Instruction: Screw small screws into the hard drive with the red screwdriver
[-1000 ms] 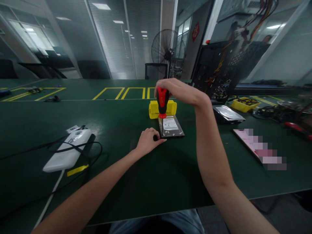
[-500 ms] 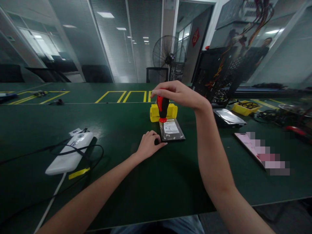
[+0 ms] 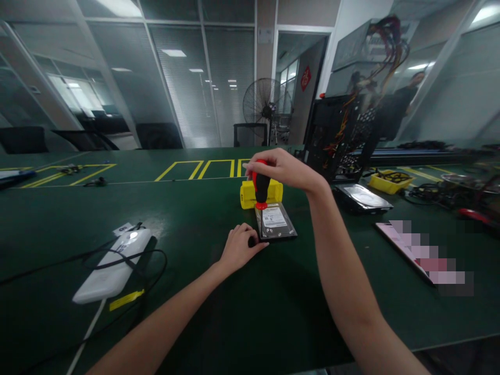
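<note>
A hard drive [image 3: 279, 221] with a white label lies flat on the green table in front of me. My right hand [image 3: 275, 165] is closed over the top of a red and black screwdriver [image 3: 261, 188], held upright with its shaft down at the drive's left side. My left hand [image 3: 242, 245] grips the drive's near left corner, its thumb along the front edge and its fingers at the left side. Just behind the drive sits a small yellow bin [image 3: 247, 195], partly hidden by the screwdriver. The screwdriver's tip is too small to make out clearly.
On the left lies a white power strip [image 3: 113, 265] with black and white cables. To the right are a second hard drive [image 3: 365, 198], a pink phone [image 3: 402, 245], a yellow bin [image 3: 390, 182] and an open computer case [image 3: 336, 135]. A person [image 3: 404, 104] stands far back right.
The view has tipped up, so everything sits lower in the picture. Both hands keep their places on the screwdriver and the drive, with only slight movement of the right hand.
</note>
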`<action>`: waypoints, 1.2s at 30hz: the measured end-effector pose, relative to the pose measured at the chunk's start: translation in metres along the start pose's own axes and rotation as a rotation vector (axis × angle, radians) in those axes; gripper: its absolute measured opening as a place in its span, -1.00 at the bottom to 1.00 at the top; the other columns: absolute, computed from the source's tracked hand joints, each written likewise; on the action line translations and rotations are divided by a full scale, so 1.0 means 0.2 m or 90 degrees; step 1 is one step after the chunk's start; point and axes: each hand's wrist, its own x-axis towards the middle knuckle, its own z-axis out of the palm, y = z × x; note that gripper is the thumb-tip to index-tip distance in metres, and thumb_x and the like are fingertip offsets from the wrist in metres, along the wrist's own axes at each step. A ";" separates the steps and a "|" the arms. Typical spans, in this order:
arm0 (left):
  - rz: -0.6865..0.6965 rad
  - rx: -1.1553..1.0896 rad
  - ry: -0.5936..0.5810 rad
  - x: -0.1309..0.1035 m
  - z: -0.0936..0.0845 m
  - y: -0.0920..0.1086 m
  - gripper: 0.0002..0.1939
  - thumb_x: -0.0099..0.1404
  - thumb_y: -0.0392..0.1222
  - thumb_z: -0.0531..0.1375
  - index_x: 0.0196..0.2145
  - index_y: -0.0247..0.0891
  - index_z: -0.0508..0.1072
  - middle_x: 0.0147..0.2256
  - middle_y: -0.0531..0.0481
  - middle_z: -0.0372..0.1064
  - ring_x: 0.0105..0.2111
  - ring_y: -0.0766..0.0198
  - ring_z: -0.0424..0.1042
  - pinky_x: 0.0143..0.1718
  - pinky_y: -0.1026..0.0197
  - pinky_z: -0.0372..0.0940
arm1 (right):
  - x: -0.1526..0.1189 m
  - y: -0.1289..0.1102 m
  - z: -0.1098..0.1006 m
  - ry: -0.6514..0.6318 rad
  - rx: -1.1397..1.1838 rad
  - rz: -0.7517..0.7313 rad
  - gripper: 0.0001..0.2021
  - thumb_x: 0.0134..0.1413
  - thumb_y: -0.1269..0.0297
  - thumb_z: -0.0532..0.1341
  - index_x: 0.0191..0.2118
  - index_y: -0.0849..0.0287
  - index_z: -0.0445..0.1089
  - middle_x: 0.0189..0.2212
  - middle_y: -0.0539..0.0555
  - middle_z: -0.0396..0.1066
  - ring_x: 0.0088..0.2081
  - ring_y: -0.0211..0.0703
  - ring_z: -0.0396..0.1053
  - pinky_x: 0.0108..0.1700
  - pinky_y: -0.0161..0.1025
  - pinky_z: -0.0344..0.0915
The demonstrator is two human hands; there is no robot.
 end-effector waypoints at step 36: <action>-0.021 -0.027 0.015 -0.01 -0.01 0.00 -0.69 0.19 0.10 0.18 -0.42 -0.22 0.44 -0.23 -0.03 0.30 -0.19 0.10 0.29 -0.19 0.07 0.19 | 0.00 -0.05 -0.01 -0.015 -0.035 0.012 -0.68 0.17 0.07 0.06 -0.23 0.22 0.39 -0.32 0.06 0.37 -0.30 -0.25 0.28 -0.23 -0.28 0.18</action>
